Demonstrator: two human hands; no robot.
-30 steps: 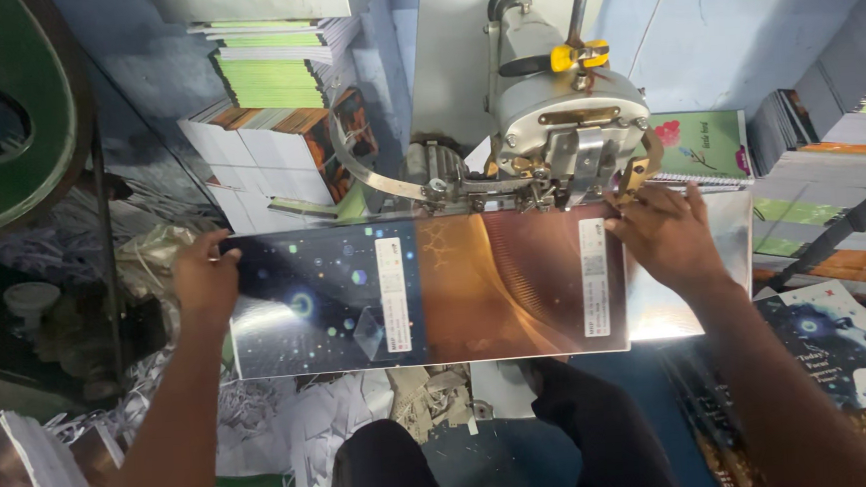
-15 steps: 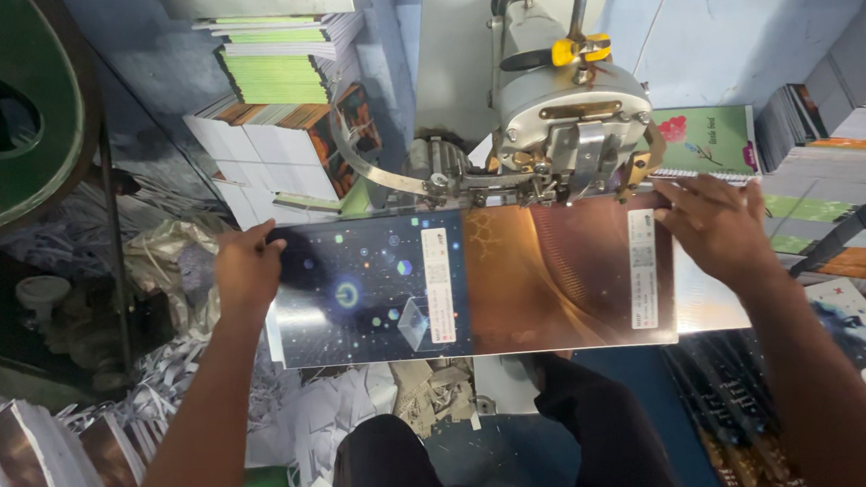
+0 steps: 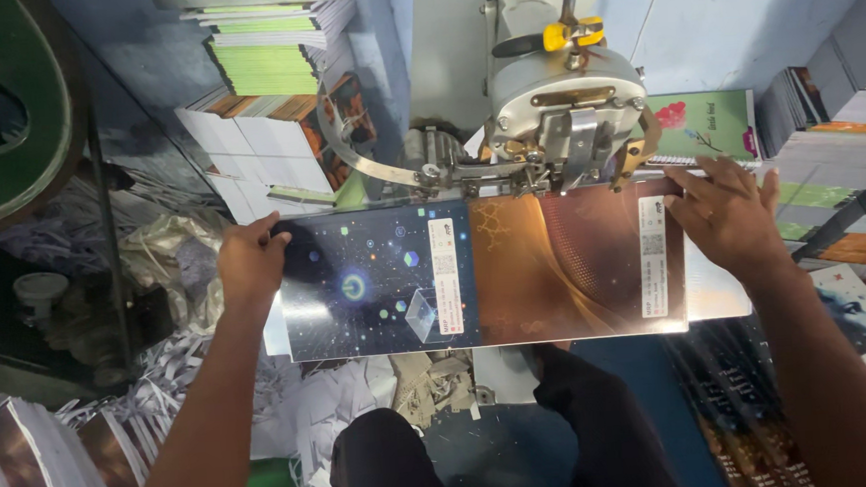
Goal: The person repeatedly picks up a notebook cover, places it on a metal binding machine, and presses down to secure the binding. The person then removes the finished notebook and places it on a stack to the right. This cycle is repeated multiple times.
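A wide printed cover sheet (image 3: 480, 271) lies flat and open under the head of the stitching machine (image 3: 560, 105), its long edge running left to right. Its left half is dark blue with stars, small glowing dots and a clear cube; its right half is glossy copper-brown with a wavy dotted pattern. A narrow white label strip runs down the middle and another near the right edge. The top edge sits just beneath the machine's metal foot.

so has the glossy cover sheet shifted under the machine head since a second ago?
Yes. The cover sheet has slid to the person's right relative to the machine head; its brown half now sits beneath it.
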